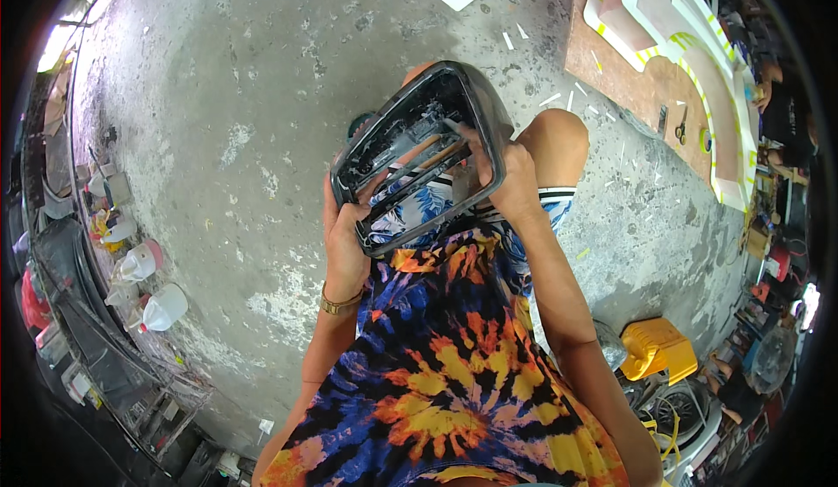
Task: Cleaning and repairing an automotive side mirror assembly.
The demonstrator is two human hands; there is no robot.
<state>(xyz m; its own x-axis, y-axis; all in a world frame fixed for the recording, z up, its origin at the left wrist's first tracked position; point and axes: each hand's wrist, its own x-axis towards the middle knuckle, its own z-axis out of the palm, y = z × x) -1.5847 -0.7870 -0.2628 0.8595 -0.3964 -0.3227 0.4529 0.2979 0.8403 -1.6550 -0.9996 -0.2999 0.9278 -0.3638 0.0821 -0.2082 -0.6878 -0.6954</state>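
A black plastic side-mirror housing (489, 94) is held up over my lap, its open side facing me. Through the slots in its back, patterned shorts show. My left hand (346, 238) is closed round the lower left rim, thumb on the near edge and fingers behind. Around the right side wall my right hand (513, 180) is closed, with some fingers reaching into the hollow. Whether those fingers also hold something small inside, I cannot tell.
At the right, a brown board (602, 37) carries taped white panels (733, 129), scissors (681, 127) and a tape roll (705, 140). Paper scraps lie on the concrete floor (227, 94). White jugs (164, 307) stand at left; a yellow plastic piece (653, 347) lies lower right. Other people appear at the right edge.
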